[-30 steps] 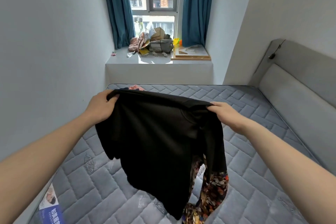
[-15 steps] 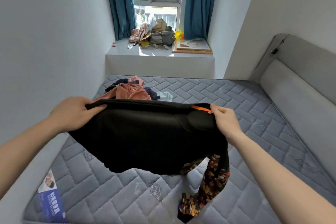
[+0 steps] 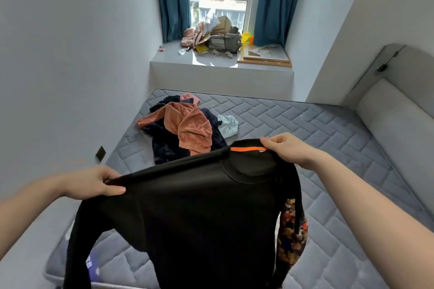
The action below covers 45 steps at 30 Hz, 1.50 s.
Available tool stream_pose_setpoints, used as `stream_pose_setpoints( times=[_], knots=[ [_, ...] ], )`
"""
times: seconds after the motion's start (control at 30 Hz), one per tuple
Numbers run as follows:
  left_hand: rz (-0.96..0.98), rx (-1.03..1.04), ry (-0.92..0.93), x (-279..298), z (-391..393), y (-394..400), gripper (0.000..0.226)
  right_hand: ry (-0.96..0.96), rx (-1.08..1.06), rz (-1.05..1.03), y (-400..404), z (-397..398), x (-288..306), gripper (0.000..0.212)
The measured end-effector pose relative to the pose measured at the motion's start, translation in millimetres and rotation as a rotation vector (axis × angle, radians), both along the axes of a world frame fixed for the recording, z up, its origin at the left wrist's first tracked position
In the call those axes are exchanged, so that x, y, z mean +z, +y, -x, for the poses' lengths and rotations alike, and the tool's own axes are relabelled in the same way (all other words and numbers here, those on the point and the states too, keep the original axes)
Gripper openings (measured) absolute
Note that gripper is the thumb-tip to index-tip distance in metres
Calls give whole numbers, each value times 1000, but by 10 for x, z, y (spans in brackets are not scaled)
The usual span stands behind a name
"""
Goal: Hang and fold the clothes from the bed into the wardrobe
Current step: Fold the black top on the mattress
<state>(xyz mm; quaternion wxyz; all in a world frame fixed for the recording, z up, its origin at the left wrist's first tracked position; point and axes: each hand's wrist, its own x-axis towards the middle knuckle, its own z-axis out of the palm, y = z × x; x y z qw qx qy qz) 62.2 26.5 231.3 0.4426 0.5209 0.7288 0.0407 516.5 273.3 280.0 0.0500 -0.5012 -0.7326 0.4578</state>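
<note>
Above the grey quilted mattress [image 3: 293,124], both hands, left hand [image 3: 94,183] and right hand [image 3: 285,149], now grip the black long-sleeved top [image 3: 199,218] spread wider by its shoulders, ready for hanging.

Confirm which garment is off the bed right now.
The black top: left hand and right hand hold it up by its top edge. The orange garment and the rest lie piled on the mattress.

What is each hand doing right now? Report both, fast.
Left hand: closed, fingers pinching the shoulder edge of the black long-sleeved top.
Right hand: closed, fingers pinching the same top at the collar by the orange tape.
</note>
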Motion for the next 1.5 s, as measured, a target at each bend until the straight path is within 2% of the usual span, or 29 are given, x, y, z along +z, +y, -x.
stream_pose_setpoints(
  times=[0.07, 0.13, 0.33, 0.43, 0.53, 0.6, 0.67, 0.73, 0.83, 0.93, 1.0, 1.07, 1.17, 1.23, 1.37, 1.5],
  knots=[
    [165, -35, -91, -293, 134, 51, 23, -82, 38, 27, 103, 243, -287, 57],
    [270, -71, -1, -629, 284, 105, 20, -143, 59, 51, 207, 522, -654, 58],
    [293, -50, 247, -1593, 928, 616, 33, -158, -53, -52, 683, 1400, -1787, 60],
    [131, 67, 336, -1967, 1366, 1148, 27, -153, -109, -148, 1129, 1867, -2195, 46],
    [-191, 252, 456, -2375, 1684, 1702, 8, -8, -345, -302, 1611, 2284, -2563, 29],
    [-352, 293, 551, -2714, 1667, 1898, 19, 97, -492, -325, 1738, 2418, -2867, 31],
    [-397, 265, 497, -3123, 1414, 1920, 27, 76, -542, -291, 1609, 2365, -3295, 35],
    [-293, 161, 395, -3574, 1006, 1719, 31, -39, -487, -218, 1200, 2155, -3809, 42],
    [-69, -5, 300, -4212, 336, 1268, 42, -321, -440, -15, 409, 1658, -4507, 68],
    [107, 26, 207, -4722, -165, 808, 63, -515, -526, 239, -226, 1143, -5035, 94],
    [173, 9, 207, -4995, -399, 577, 87, -620, -570, 323, -500, 892, -5266, 101],
    [195, -53, 252, -5185, -553, 446, 102, -673, -597, 307, -628, 733, -5432, 92],
    [240, -125, 279, -5348, -703, 399, 113, -671, -692, 176, -604, 507, -5583, 46],
    [276, -133, 285, -5395, -761, 406, 125, -681, -787, 85, -436, 280, -5555, 33],
    [326, -154, 287, -5378, -814, 433, 137, -679, -968, -137, 173, -306, -5153, 27],
    [389, -132, 282, -5282, -860, 595, 134, -499, -1014, -353, 1040, -722, -4782, 33]
  ],
)
